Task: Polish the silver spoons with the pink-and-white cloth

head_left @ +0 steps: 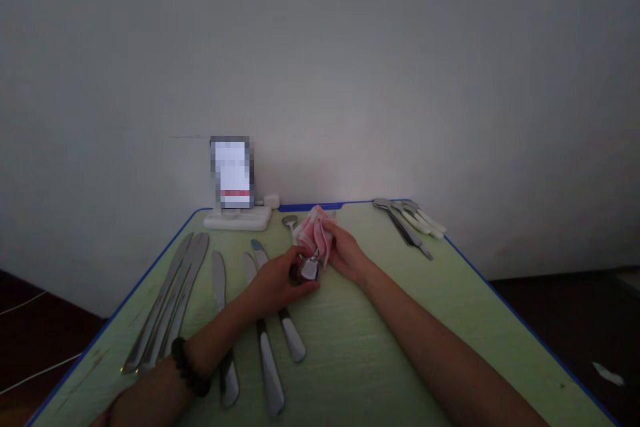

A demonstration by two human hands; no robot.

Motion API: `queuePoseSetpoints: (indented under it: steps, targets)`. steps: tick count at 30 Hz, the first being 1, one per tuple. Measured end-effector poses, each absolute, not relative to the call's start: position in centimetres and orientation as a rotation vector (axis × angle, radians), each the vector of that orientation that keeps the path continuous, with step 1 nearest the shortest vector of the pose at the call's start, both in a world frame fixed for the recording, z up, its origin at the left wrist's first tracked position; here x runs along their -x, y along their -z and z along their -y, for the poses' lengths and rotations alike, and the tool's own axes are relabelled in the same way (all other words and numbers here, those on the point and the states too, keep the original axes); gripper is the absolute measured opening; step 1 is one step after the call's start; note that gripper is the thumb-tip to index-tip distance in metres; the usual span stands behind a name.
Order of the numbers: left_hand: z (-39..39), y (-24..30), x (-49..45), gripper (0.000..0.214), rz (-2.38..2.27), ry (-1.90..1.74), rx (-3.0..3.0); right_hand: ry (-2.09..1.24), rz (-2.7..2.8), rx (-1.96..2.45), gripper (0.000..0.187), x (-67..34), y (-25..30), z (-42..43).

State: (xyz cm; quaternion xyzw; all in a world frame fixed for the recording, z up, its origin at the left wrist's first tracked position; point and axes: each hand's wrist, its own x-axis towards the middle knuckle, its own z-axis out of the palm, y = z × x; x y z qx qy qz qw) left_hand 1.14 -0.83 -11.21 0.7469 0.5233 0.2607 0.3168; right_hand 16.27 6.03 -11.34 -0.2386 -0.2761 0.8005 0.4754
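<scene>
Near the middle of the table, my left hand [283,280] curls its fingers around a piece of shiny metal cutlery [310,269]; its broad end shows, but its exact kind is hidden. My right hand [347,253] grips a bunched pink and white cloth [315,230], which touches the cutlery from above. Just behind the cloth a spoon [290,221] shows its bowl; its lower part is covered. Beneath and beside my left forearm lie table knives: one knife [219,280] to the left, another knife [270,367] partly under the wrist, and a third knife [293,337] closest to the hand.
Three long knives [173,300] lie together along the left side. At the back right rest metal spoons [400,220] and several utensils with pale handles [425,220]. A lit, blurred screen [233,173] stands on a white base [237,219] against the wall. Blue edging borders the green table [360,360].
</scene>
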Motion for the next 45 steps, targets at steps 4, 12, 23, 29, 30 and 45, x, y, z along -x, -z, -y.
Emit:
queuePoseSetpoints:
  steps: [4,12,23,29,30,45]
  targets:
    - [0.8,11.2,-1.2,0.046,-1.383,-0.693,-1.976,-1.942,0.695,0.546,0.014,-16.2,11.5,-6.0]
    - [1.0,10.6,-1.4,0.040,-1.380,-0.694,-1.995,-1.833,0.460,0.534,0.014,-16.2,11.5,-6.5]
    - [0.7,11.8,-1.3,0.047,-1.310,-0.899,-1.882,-1.934,0.473,0.490,0.022,-16.5,10.9,-6.4]
    - [0.6,11.4,-1.5,0.035,-1.362,-1.112,-1.700,-1.924,0.558,0.460,0.024,-16.5,11.1,-6.5]
    - [0.6,11.3,-1.5,0.035,-1.361,-1.141,-1.681,-1.938,0.577,0.478,0.023,-16.5,11.2,-6.5]
    - [0.6,10.4,-1.3,0.039,-1.167,-1.814,-1.290,-1.952,0.645,0.556,0.019,-16.6,11.6,-6.6]
